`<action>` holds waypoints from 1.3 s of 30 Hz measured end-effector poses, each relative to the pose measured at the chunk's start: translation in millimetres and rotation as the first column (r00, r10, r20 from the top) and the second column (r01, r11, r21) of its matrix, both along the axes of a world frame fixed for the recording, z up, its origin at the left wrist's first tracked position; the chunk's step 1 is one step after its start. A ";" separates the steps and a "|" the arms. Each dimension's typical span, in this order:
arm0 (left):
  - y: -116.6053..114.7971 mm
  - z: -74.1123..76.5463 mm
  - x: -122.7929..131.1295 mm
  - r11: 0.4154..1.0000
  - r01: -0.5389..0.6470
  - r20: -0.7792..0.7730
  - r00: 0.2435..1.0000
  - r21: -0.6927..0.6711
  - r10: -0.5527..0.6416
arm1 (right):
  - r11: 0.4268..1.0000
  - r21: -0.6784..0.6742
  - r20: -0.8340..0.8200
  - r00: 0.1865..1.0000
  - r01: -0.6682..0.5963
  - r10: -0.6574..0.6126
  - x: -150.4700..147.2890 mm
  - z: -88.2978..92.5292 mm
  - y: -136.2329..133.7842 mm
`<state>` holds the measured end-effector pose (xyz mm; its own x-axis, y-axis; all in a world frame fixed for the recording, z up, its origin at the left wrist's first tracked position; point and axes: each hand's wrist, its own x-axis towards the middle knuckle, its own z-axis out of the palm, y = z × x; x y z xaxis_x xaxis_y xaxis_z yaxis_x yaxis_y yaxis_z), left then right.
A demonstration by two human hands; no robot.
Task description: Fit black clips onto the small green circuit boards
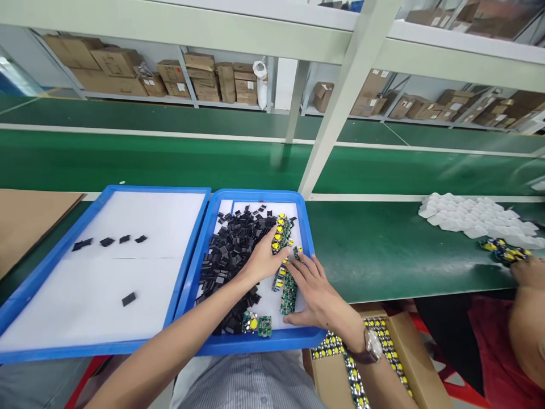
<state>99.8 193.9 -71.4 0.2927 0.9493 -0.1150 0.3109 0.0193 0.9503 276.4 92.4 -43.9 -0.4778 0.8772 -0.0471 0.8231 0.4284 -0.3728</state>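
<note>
My left hand [263, 258] reaches over the right blue tray [307, 227], thumb and fingers closed around an upper strip of circuit boards [279, 233] with yellow parts. Part of its grip is hidden by the strip. Close by, my right hand [315, 292] is spread, its fingertips and thumb around a green circuit board strip [289, 294]. Another yellow-studded strip [279, 276] lies between the hands. Two small boards rest near the tray's front edge: one with a yellow part [250, 322], one plain green [264, 326]. Many black rectangular pieces [232, 244] are heaped left of the hands.
A second blue tray [170, 315] on the left holds several black pieces [128, 299]. Below right, a cardboard box [415, 358] contains board strips. A co-worker's hand [528, 272] touches boards [504, 251] near white pads [477, 215]. A pale frame post [332, 119] rises behind the tray.
</note>
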 end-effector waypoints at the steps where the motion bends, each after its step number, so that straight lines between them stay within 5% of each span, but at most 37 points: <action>1: 0.1 0.3 -2.2 1.000 0.012 -0.003 1.000 0.008 -0.012 | 1.000 0.004 -0.009 1.000 -0.008 0.008 0.5 0.1 1.3; 5: -4.5 6.2 -16.2 0.998 0.044 -0.019 0.999 0.039 -0.043 | 0.999 0.031 -0.044 0.999 -0.019 0.020 6.7 1.1 5.0; 10: -30.9 35.8 -34.3 0.995 0.032 -0.057 0.998 0.095 -0.027 | 0.999 -0.042 -0.175 0.984 0.009 -0.016 17.0 7.6 2.4; 13: -53.6 51.0 -34.4 0.996 0.064 0.084 0.995 -0.061 -0.059 | 0.995 -0.081 -0.278 0.957 0.055 -0.076 11.0 17.8 -0.6; 17: -73.9 56.0 -38.4 0.899 0.292 0.376 0.913 -0.327 -0.160 | 0.989 -0.137 -0.418 0.902 0.050 -0.103 -0.1 34.6 -3.6; 22: -85.0 60.2 -66.3 0.857 0.382 0.186 0.923 -0.347 -0.336 | 0.982 -0.187 -0.634 0.761 0.025 -0.140 6.7 35.9 -13.0; 25: -89.1 64.4 -71.9 0.789 0.458 0.263 0.888 -0.411 -0.378 | 0.988 -0.141 -0.693 0.719 -0.064 -0.052 8.5 31.2 -22.0; 28: -91.5 67.8 -67.7 0.780 0.458 0.267 0.888 -0.426 -0.375 | 0.983 -0.179 -0.719 0.688 -0.044 -0.100 6.4 32.7 -30.6; 31: -94.7 69.4 -63.2 0.841 0.453 0.102 0.890 -0.295 -0.444 | 0.959 -0.283 -0.652 0.732 0.008 -0.198 1.1 34.6 -37.9; 33: -98.8 67.0 -60.9 0.890 0.442 -0.067 0.890 -0.113 -0.450 | 0.968 -0.239 -0.624 0.751 0.079 -0.215 -7.3 30.1 -42.7; 35: -104.3 60.8 -58.5 0.917 0.388 -0.264 0.897 0.089 -0.354 | 0.963 -0.106 -0.629 0.734 0.246 -0.257 -19.5 20.0 -47.7; 39: -111.2 48.2 -56.4 0.899 0.289 -0.483 0.869 0.330 -0.102 | 0.847 0.053 -0.593 0.699 0.529 -0.399 -39.6 -1.6 -55.4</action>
